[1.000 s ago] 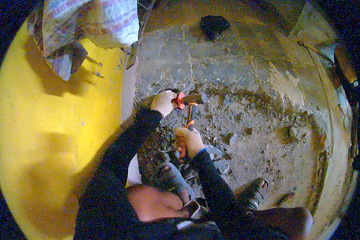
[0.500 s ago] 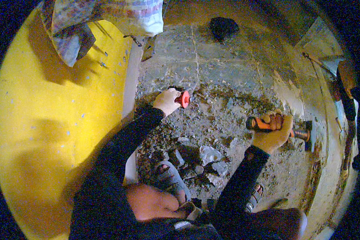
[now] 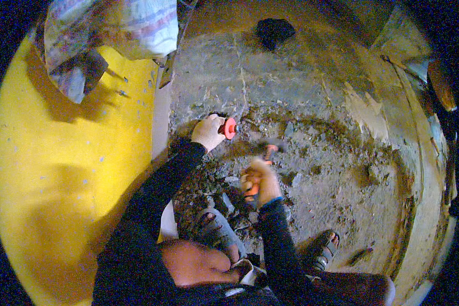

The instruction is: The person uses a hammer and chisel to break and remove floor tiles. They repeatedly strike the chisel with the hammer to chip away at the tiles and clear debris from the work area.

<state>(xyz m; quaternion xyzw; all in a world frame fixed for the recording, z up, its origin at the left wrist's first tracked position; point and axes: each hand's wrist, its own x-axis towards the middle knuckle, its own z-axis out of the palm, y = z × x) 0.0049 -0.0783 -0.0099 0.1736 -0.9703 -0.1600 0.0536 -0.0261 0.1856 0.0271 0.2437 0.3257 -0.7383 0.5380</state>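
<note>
My left hand [image 3: 207, 132] is closed round a chisel [image 3: 230, 128] with a round red hand guard. The guard and the chisel's end point right; the rest is hidden by my fingers and the rubble. My right hand [image 3: 266, 184], smeared by motion, grips a hammer [image 3: 251, 186] with an orange and black handle. The hammer's blurred dark head is to the right of the chisel and a little lower in the picture, apart from it. Broken concrete rubble [image 3: 321, 168] lies under and around both hands.
A yellow wall [image 3: 76, 168] rises at the left, with a striped cloth [image 3: 137, 30] hanging at its top. Far off on the floor sits a dark lump [image 3: 274, 33]. Boards and cloth line the right side. My sandalled feet [image 3: 327, 251] rest among loose stones [image 3: 228, 203].
My right hand has swung the hammer left from the far right, close to the chisel, and the hammer has turned head-up in the picture. My left hand keeps its hold on the chisel.
</note>
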